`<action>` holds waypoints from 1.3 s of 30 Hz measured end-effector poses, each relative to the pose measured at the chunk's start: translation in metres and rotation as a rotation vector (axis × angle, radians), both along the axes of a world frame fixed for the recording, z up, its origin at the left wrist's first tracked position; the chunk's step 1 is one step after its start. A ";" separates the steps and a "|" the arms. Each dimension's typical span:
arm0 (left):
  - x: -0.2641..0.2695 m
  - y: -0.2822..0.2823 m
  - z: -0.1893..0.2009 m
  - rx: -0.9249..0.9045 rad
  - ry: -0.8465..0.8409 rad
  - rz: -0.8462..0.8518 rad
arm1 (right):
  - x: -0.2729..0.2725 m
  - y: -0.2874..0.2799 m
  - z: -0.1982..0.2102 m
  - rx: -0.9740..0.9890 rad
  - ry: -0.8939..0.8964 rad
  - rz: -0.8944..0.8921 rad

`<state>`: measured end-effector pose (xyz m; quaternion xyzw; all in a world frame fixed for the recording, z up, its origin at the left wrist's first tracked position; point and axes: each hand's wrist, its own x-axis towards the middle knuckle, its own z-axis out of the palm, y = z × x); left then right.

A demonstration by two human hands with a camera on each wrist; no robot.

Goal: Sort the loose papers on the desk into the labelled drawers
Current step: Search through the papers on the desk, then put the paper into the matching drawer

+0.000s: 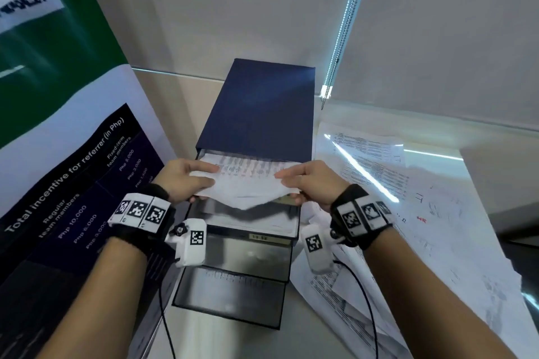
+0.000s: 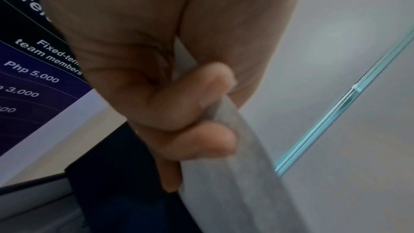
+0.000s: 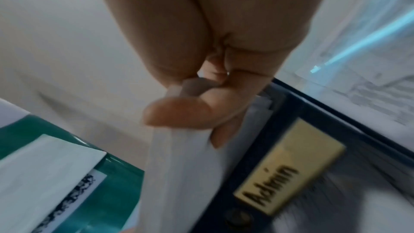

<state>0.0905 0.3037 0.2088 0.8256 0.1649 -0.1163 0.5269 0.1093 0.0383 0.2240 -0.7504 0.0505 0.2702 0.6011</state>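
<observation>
**Q:** What lay nearest the camera, and what did the hands hold?

**A:** The two forearms with their wrist-mounted cameras lay nearest. Beyond them, the left hand [image 1: 186, 181] pinched the left edge of the paper [image 1: 248, 183] and the right hand [image 1: 306, 183] pinched the right edge. In the left wrist view the fingers [image 2: 197, 95] were curled under the sheet with the thumb on top; the right wrist view showed the same pinch.

**Q:** Where was the paper?

**A:** It hung between the hands, above the open top drawer [image 1: 250, 221] of the blue drawer unit [image 1: 259, 105]. Its far edge reached toward the cabinet mouth and its near edge sagged. A drawer label [image 3: 289, 167] read "Admin" — which drawer it belonged to could not be told for certain. More loose papers [image 1: 408, 198] lay on the desk [image 1: 221, 338] to the right.

**Q:** How would the paper handle?

**A:** Judged from the sag, it was light and limp, with no stiffness across its span. It appeared to be more than one sheet, so the layers could slide apart. Hold it at opposite edges and keep it lightly taut — a one-handed hold would probably let it fold.

**Q:** What was the risk?

**A:** The drooping edge could catch on the drawer front and crease.
</observation>
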 end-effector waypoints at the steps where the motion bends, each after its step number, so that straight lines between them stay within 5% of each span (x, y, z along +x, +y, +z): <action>1: -0.001 0.000 0.002 -0.020 -0.020 -0.037 | -0.003 -0.006 0.005 -0.007 0.007 0.022; 7: -0.003 0.004 0.005 0.052 -0.018 -0.262 | -0.035 -0.030 -0.007 0.022 0.065 0.001; 15: 0.016 0.006 -0.008 0.301 -0.222 0.106 | -0.010 0.015 -0.024 0.018 -0.017 -0.146; 29: 0.056 -0.021 -0.032 0.459 -0.082 0.071 | 0.035 0.026 -0.037 -0.206 -0.039 -0.169; 32: 0.058 -0.027 -0.035 0.560 -0.043 -0.025 | 0.038 0.025 -0.040 -0.344 -0.164 -0.047; 39: 0.055 -0.026 -0.039 0.592 -0.125 0.050 | 0.041 0.027 -0.044 -0.627 -0.517 0.117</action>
